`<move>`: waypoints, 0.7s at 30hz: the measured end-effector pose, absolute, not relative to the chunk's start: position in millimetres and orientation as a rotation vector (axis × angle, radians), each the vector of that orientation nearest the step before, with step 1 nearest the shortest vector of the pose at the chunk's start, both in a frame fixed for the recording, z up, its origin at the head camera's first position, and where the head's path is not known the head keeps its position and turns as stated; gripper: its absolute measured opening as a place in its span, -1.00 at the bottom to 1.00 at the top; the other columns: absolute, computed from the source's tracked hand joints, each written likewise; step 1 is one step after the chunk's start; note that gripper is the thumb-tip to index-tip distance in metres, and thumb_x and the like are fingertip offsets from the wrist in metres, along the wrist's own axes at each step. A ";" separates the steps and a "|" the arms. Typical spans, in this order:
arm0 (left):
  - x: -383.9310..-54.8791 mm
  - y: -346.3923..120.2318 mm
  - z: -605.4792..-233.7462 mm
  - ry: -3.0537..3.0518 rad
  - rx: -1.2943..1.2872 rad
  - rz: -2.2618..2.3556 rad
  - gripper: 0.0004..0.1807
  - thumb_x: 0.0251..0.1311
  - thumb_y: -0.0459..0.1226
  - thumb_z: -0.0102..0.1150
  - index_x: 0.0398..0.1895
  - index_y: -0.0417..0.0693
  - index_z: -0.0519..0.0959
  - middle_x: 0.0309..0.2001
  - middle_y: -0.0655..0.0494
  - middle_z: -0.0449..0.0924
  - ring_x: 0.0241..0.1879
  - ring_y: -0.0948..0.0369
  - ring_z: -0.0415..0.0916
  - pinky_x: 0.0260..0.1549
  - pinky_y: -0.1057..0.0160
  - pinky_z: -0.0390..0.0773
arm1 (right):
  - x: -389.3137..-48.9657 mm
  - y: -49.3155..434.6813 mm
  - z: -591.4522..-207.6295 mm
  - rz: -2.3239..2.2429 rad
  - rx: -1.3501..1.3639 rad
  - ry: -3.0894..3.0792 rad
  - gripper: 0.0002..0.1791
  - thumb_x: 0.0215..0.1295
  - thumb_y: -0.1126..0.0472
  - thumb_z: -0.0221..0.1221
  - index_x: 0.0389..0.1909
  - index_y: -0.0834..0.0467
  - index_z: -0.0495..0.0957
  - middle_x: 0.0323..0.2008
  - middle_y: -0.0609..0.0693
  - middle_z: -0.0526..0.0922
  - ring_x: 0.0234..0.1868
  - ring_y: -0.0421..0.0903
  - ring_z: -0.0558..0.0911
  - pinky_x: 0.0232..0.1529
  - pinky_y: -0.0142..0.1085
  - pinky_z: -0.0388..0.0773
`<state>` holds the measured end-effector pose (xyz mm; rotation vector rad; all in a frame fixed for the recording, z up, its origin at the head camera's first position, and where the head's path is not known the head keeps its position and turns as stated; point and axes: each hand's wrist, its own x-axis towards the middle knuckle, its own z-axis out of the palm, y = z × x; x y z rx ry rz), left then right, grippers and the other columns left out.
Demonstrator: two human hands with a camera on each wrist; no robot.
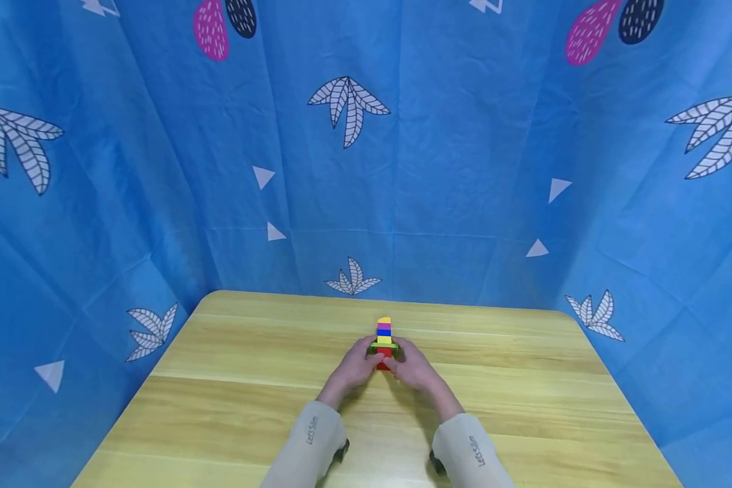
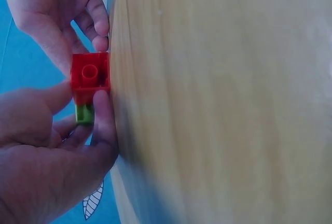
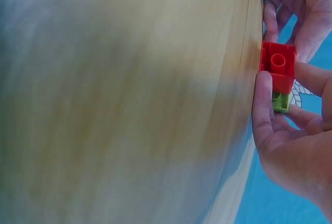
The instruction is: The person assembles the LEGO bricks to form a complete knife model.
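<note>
A stack of toy building bricks (image 1: 383, 333) is at the back middle of the table, between both hands. From its far end, the colours run orange, purple, blue, yellow, green and red. My left hand (image 1: 355, 364) holds it from the left, thumb and fingers at the red and green bricks. From the right, my right hand (image 1: 412, 367) grips the same part. In the left wrist view the red brick (image 2: 90, 73) shows its hollow underside with a round tube, and a green brick (image 2: 84, 114) juts out beside it. Fingers partly hide the green layer.
The wooden table (image 1: 250, 379) has rounded far corners. A blue patterned curtain (image 1: 451, 169) hangs behind it and along both sides. Light sleeves (image 1: 310, 434) cover the forearms, with a dark strap showing below each cuff.
</note>
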<state>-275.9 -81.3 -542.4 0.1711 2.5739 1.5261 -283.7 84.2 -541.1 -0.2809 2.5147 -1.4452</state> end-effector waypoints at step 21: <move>-274.2 -80.8 -540.8 2.592 0.151 1.498 -0.41 0.54 -0.22 0.09 0.56 -0.14 0.27 0.42 -0.24 0.37 0.39 -0.20 0.35 0.45 -0.32 0.28 | -279.5 83.6 -536.6 -1.478 -0.295 2.512 -0.36 0.50 0.23 0.21 0.50 0.28 0.27 0.32 0.36 0.41 -0.40 -0.07 0.60 -0.29 -0.25 0.62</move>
